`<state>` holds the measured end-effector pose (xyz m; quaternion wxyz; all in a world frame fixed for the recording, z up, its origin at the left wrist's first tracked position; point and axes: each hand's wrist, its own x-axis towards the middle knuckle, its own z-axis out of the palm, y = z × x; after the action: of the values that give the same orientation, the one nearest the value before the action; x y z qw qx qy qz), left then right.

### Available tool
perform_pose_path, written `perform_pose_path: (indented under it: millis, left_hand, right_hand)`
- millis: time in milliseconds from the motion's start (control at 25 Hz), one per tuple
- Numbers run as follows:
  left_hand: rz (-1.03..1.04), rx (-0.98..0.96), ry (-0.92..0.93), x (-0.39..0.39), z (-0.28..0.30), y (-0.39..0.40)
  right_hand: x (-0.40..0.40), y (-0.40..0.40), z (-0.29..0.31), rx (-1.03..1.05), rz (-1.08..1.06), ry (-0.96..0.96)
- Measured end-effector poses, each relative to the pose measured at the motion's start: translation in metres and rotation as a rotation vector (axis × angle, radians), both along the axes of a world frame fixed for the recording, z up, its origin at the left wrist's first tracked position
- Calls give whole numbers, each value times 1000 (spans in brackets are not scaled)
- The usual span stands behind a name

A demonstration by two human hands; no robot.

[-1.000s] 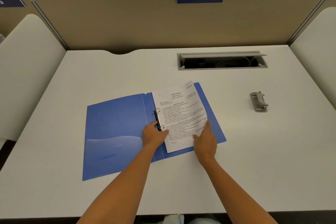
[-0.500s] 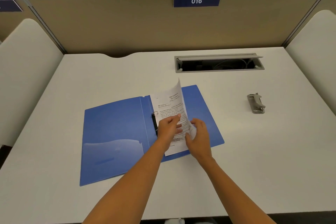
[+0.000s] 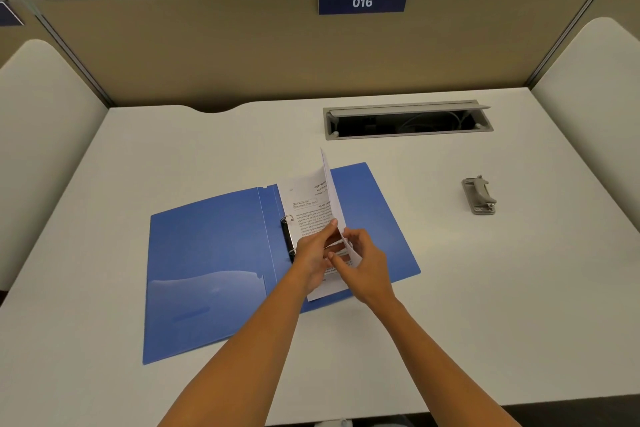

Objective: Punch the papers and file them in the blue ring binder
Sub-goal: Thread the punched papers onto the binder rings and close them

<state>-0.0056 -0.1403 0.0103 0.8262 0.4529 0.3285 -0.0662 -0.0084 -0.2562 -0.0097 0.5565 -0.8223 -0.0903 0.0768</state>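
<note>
The blue ring binder [image 3: 207, 253] lies open on the white desk, its metal rings [image 3: 288, 234] at the spine. Printed papers [image 3: 308, 201] sit on the rings over the binder's right half. Their right edge is lifted and stands nearly upright. My left hand [image 3: 313, 258] lies on the lower part of the sheets with fingers reaching up to the raised edge. My right hand [image 3: 362, 262] pinches that raised edge from the right side. Both hands meet at the paper's lower right part. The grey hole punch [image 3: 479, 196] stands apart on the desk at the right.
An open cable tray [image 3: 408, 121] is set into the desk [image 3: 485, 305] at the back. A beige partition with a sign reading 016 [image 3: 362, 2] closes off the rear. White side panels [image 3: 41, 135] flank the desk left and right.
The papers lay flat a second ago; now their right edge is raised nearly upright. My left hand moved from the rings onto the sheets, and my right hand took hold of the raised edge.
</note>
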Motion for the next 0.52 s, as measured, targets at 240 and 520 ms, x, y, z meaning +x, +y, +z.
perform_pose_path:
  millis: [240, 520]
  left_hand:
    - [-10, -38, -7, -2, -4, 0]
    - [-29, -44, 32, -1, -7, 2]
  right_hand:
    - [1, -1, 1, 105, -40, 83]
    - [7, -4, 1, 207, -121, 164]
